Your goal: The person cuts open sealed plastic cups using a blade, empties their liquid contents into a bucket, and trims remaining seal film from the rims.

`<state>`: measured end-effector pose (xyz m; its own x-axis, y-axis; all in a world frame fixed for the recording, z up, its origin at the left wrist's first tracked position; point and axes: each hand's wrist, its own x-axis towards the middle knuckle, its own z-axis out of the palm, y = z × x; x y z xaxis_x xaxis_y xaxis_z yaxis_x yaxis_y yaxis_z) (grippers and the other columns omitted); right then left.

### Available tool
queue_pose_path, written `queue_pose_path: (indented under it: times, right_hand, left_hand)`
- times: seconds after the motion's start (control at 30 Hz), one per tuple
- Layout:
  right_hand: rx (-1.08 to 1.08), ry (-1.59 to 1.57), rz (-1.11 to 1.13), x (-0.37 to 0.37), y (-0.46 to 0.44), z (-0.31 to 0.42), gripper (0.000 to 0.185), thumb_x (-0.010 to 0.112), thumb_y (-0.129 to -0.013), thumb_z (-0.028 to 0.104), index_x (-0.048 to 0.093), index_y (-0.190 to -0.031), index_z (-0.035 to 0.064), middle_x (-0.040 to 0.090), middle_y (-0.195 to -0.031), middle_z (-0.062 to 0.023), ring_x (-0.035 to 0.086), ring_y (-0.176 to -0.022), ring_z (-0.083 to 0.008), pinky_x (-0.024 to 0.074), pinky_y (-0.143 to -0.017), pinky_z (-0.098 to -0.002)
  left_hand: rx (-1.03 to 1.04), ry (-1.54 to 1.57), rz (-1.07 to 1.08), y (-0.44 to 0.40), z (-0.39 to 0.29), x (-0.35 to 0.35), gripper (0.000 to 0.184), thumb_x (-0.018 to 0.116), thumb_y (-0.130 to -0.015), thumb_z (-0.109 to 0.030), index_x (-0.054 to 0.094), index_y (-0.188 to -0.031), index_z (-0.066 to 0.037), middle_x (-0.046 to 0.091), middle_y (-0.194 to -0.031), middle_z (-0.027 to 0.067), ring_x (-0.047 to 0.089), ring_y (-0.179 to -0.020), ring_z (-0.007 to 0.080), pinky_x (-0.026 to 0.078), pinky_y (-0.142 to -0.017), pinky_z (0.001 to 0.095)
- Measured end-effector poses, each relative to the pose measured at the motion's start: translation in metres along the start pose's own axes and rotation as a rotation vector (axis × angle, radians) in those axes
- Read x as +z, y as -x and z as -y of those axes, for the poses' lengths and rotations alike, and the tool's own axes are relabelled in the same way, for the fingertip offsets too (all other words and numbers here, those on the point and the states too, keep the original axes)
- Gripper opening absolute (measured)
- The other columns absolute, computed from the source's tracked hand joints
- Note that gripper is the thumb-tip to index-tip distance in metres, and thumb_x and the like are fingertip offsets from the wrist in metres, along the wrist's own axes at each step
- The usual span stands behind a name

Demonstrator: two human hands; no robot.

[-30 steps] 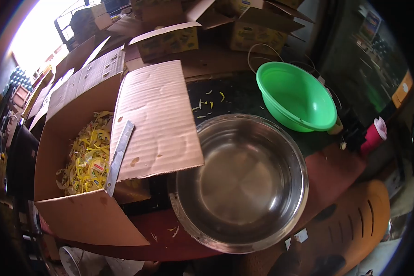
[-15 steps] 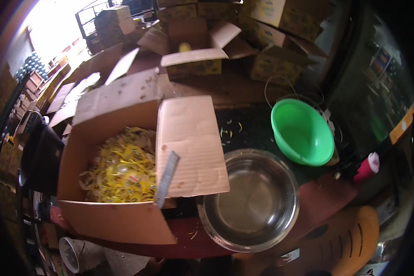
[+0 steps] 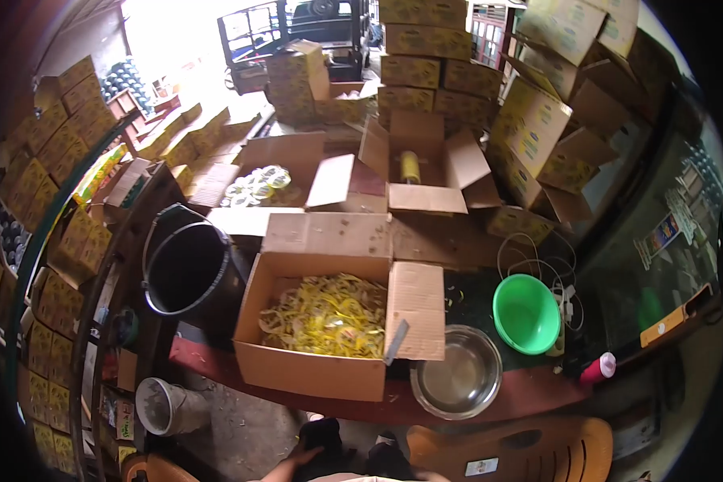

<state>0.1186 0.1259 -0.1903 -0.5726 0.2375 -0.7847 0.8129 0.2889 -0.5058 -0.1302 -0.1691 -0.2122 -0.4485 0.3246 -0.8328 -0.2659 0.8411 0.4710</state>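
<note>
Head view has tipped up, and I now catch the left hand [image 3: 306, 455] low against a dark trouser leg [image 3: 324, 438], its opening and hold unclear to me, right hand out of sight, so I see neither touching the box [image 3: 309, 377] of yellow strips [image 3: 329, 317] near the steel basin [image 3: 458, 373] on the surface [image 3: 530, 399]

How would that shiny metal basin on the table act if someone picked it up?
The metal basin would probably hold its shape, since its round wall and rim look like rigid metal. It is likely light for its size, as nothing shows inside it. Its smooth, shiny surface might make it a little slippery to grip.
</note>
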Motion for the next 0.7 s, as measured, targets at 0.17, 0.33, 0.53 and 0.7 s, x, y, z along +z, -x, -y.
queue_pose_path:
  times: [0.17,0.33,0.53,0.7]
  right_hand:
    - [-0.077,0.174,0.04,-0.025,-0.006,0.074,0.055,0.065,-0.059,0.009,0.054,-0.112,-0.001,0.061,-0.094,-0.0241,0.06,-0.09,-0.0359,0.0482,-0.077,-0.041]
    - [-0.257,0.281,0.061,-0.02,-0.012,0.164,0.055,0.064,-0.059,0.006,0.053,-0.113,-0.0005,0.061,-0.094,-0.0243,0.06,-0.09,-0.0361,0.0481,-0.077,-0.0412]
    - [-0.701,0.198,0.03,-0.031,0.007,0.287,0.061,0.064,-0.065,0.005,0.049,-0.124,0.0046,0.059,-0.088,-0.0177,0.06,-0.074,-0.026,0.0503,-0.068,-0.0343]
    - [-0.639,0.059,0.047,-0.059,0.049,0.373,0.064,0.066,-0.069,0.012,0.043,-0.129,0.0074,0.055,-0.098,-0.014,0.057,-0.081,-0.0211,0.0487,-0.072,-0.0313]
  left_hand:
    - [-0.045,-0.101,0.314,-0.021,0.032,-0.029,0.104,0.045,-0.07,-0.075,0.023,-0.138,0.001,0.024,-0.142,0.0231,0.025,-0.133,0.0308,0.021,-0.109,0.0357]
    - [-0.043,-0.614,0.392,0.002,-0.021,-0.132,0.086,0.038,-0.074,-0.075,0.059,-0.112,-0.001,0.057,-0.116,0.018,0.052,-0.111,0.0332,0.04,-0.093,0.0398]
    - [-0.107,-0.523,0.513,0.058,-0.05,-0.25,0.057,0.058,-0.078,-0.053,0.058,-0.113,-0.008,0.064,-0.096,0.0083,0.06,-0.084,0.0201,0.049,-0.07,0.0346]
    - [0.36,-0.111,0.417,0.138,-0.147,-0.307,0.029,0.055,-0.085,-0.016,0.053,-0.113,-0.006,0.054,-0.077,0.0012,0.052,-0.07,0.0089,0.045,-0.063,0.0253]
